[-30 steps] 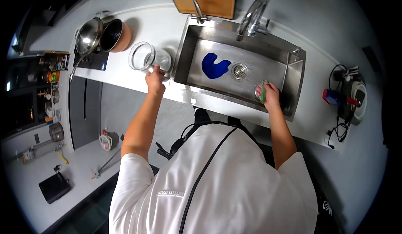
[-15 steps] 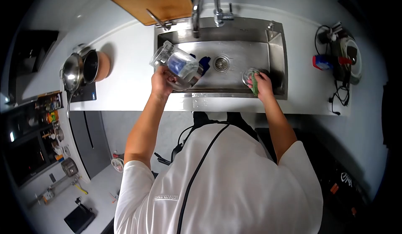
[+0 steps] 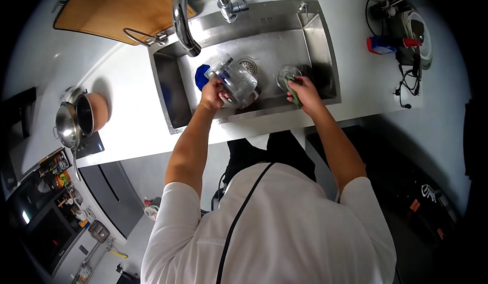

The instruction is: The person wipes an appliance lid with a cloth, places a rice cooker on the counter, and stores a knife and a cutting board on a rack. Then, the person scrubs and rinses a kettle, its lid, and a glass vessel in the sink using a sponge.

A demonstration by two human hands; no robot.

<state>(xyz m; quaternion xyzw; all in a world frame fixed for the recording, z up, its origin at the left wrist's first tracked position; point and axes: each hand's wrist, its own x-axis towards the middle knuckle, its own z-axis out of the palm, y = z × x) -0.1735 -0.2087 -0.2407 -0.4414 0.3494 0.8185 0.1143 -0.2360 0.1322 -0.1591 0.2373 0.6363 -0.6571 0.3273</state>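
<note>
Over the sink (image 3: 203, 41), my left hand (image 3: 212, 93) grips a clear glass pitcher (image 3: 238, 82) by its handle side, with the pitcher tilted. A blue cloth-like item (image 3: 201, 76) lies on the sink floor, partly behind the pitcher. My right hand (image 3: 303, 92) is closed on a green cloth or scouring pad (image 3: 293, 93). Just beyond those fingers is a round clear glass piece (image 3: 286, 75) in the right part of the sink. Whether the right fingers touch this glass cannot be made out.
A curved faucet (image 3: 182, 24) arches over the sink's left part. A wooden board (image 3: 119, 9) leans behind it. A copper-coloured pot (image 3: 96, 112) and a lidded pan (image 3: 67, 125) stand at the left. At the right are a red and blue item (image 3: 382, 45) and cables (image 3: 406, 83).
The pitcher has moved from the left counter to over the sink in my left hand. My right hand stays with the green cloth in the sink's right part. The view has turned and shifted.
</note>
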